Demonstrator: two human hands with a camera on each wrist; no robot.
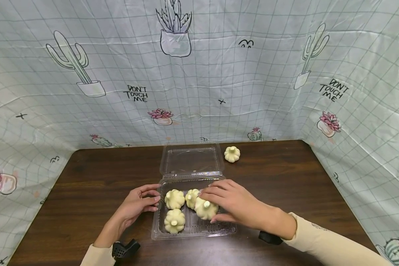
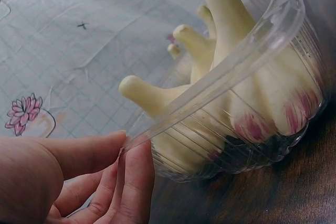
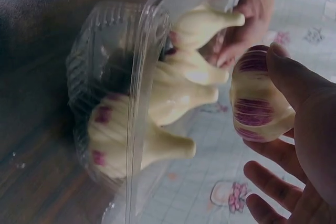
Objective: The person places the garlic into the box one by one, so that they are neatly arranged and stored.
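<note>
A clear plastic clamshell container [image 1: 194, 231] lies with its lid folded back on the table, several garlic bulbs [image 1: 174, 221] inside it. My right hand [image 1: 234, 203] holds another garlic bulb [image 3: 257, 98] over the container's right half, thumb on one side and fingers on the other. Purple streaks show on its underside in the right wrist view. At the container's left rim, my left hand [image 1: 137, 205] pinches the edge between thumb and fingers [image 2: 137, 171]. In the left wrist view, bulbs with upright stems stand behind the clear wall.
One more garlic bulb [image 1: 232, 154] sits on the dark wooden table [image 1: 113, 170], to the right of the open lid [image 1: 191, 159]. A cactus-print cloth [image 1: 199, 74] hangs behind the table and along both sides.
</note>
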